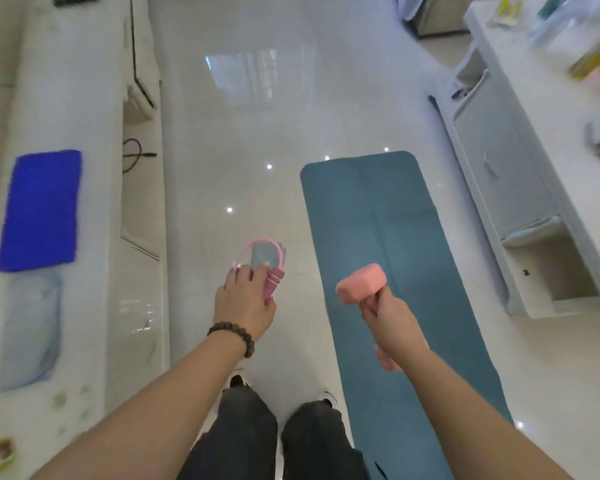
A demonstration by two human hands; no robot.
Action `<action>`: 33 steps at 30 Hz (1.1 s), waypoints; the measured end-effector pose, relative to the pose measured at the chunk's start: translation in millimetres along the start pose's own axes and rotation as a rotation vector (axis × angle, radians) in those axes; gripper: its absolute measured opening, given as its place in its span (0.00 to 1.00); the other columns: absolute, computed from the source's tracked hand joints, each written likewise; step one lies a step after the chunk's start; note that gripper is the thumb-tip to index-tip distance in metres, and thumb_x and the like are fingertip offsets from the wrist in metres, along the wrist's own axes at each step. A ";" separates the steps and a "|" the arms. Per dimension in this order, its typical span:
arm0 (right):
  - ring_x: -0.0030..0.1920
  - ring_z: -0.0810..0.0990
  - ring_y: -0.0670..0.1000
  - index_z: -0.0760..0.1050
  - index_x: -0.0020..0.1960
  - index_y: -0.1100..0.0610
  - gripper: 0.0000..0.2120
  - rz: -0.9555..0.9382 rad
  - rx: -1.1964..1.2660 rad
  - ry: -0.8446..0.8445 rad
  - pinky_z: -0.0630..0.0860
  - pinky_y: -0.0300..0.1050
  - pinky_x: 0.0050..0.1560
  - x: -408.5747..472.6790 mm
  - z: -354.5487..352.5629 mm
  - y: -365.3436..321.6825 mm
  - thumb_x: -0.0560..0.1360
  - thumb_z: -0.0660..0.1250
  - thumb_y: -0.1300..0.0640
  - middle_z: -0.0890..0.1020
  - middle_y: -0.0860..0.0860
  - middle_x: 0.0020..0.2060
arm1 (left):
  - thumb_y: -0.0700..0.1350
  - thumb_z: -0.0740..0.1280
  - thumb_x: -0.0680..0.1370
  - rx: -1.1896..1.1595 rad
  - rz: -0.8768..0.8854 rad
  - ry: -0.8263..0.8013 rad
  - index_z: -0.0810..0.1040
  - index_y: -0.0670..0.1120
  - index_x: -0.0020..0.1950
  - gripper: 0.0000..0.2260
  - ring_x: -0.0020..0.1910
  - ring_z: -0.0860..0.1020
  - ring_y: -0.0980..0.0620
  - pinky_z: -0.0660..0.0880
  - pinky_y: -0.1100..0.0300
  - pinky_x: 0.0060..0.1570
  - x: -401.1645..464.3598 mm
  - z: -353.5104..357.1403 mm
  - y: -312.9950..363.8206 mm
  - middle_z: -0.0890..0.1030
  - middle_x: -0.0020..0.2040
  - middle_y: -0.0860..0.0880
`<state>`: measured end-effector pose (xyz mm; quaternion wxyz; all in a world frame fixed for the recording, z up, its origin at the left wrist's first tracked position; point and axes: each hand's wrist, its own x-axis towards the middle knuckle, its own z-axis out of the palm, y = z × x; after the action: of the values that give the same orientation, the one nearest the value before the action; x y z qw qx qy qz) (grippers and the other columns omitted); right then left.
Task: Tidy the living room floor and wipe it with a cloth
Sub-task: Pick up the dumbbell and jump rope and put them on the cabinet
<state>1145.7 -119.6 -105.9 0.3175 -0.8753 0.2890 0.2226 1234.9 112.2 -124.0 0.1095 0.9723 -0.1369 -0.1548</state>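
Above the floor (257,109) | right hand (392,320) fingers wrap pink dumbbell (361,283) (bar hidden) | left hand (245,299) fingers pinch pink strap (272,284)

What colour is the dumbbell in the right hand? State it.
Pink dumbbell, gripped by the right hand; head view.

Glossy white tiled floor (257,116), mirroring a bright window and small ceiling lights ahead of both hands. Long white low cabinet (84,81) left of the left hand (245,299), with open niches and a black cable (134,155). Pale grey cabinet (499,161) with a door right of the right hand (392,320), under a white tabletop (551,109).
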 end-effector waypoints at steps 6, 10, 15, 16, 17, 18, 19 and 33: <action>0.36 0.79 0.50 0.63 0.42 0.42 0.05 -0.090 -0.028 -0.041 0.78 0.49 0.39 -26.7 -55.2 -41.8 0.77 0.53 0.47 0.77 0.44 0.37 | 0.47 0.64 0.73 -0.043 -0.106 0.048 0.69 0.51 0.62 0.18 0.52 0.72 0.45 0.72 0.52 0.46 -15.8 -75.6 0.1 0.73 0.54 0.47; 0.36 0.80 0.50 0.66 0.45 0.45 0.07 -0.142 -0.086 -0.070 0.79 0.52 0.43 -22.0 -71.6 -73.6 0.75 0.53 0.44 0.78 0.45 0.39 | 0.46 0.65 0.73 -0.076 -0.163 0.106 0.69 0.50 0.61 0.17 0.50 0.72 0.46 0.73 0.53 0.44 -15.1 -103.9 -8.0 0.73 0.53 0.47; 0.37 0.76 0.52 0.69 0.48 0.52 0.08 -0.222 -0.197 -0.141 0.72 0.49 0.40 0.4 -79.3 -131.4 0.74 0.55 0.51 0.78 0.48 0.38 | 0.46 0.65 0.73 -0.097 -0.205 0.170 0.69 0.50 0.62 0.18 0.49 0.72 0.45 0.74 0.51 0.44 1.8 -136.3 -31.6 0.73 0.53 0.47; 0.38 0.75 0.53 0.69 0.49 0.53 0.08 -0.253 -0.224 -0.152 0.71 0.48 0.40 7.6 -79.2 -144.9 0.75 0.56 0.50 0.78 0.49 0.38 | 0.46 0.65 0.73 -0.101 -0.210 0.178 0.69 0.50 0.62 0.18 0.49 0.72 0.45 0.73 0.52 0.44 8.4 -143.1 -38.0 0.73 0.53 0.47; 0.40 0.75 0.53 0.68 0.48 0.53 0.08 -0.285 -0.260 -0.165 0.70 0.48 0.42 15.6 -78.2 -159.0 0.74 0.56 0.50 0.76 0.49 0.38 | 0.46 0.65 0.73 -0.107 -0.214 0.189 0.69 0.50 0.62 0.18 0.49 0.72 0.45 0.73 0.52 0.44 16.2 -149.5 -45.3 0.73 0.53 0.47; 0.41 0.75 0.54 0.67 0.47 0.53 0.08 -0.309 -0.286 -0.172 0.70 0.48 0.43 24.6 -76.8 -174.1 0.74 0.56 0.50 0.75 0.48 0.37 | 0.46 0.65 0.72 -0.113 -0.218 0.204 0.69 0.50 0.61 0.17 0.49 0.72 0.45 0.74 0.52 0.44 25.6 -155.7 -53.6 0.73 0.53 0.47; 0.40 0.75 0.54 0.67 0.47 0.54 0.07 -0.327 -0.285 -0.172 0.71 0.48 0.44 34.8 -74.7 -189.4 0.75 0.57 0.50 0.75 0.48 0.36 | 0.45 0.65 0.72 -0.119 -0.224 0.219 0.69 0.50 0.60 0.17 0.49 0.72 0.45 0.74 0.51 0.45 36.2 -161.2 -63.0 0.73 0.53 0.47; 0.42 0.79 0.50 0.67 0.48 0.47 0.05 -0.373 -0.197 -0.112 0.77 0.57 0.51 185.4 -62.9 -437.5 0.77 0.56 0.47 0.80 0.46 0.42 | 0.45 0.64 0.73 -0.105 -0.198 0.221 0.68 0.50 0.60 0.17 0.49 0.72 0.46 0.76 0.50 0.45 241.1 -279.4 -215.2 0.73 0.53 0.48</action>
<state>1577.9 45.9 18.7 0.2815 -0.9267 0.0807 0.2355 1597.9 289.5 15.0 0.1586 0.9851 -0.0195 -0.0640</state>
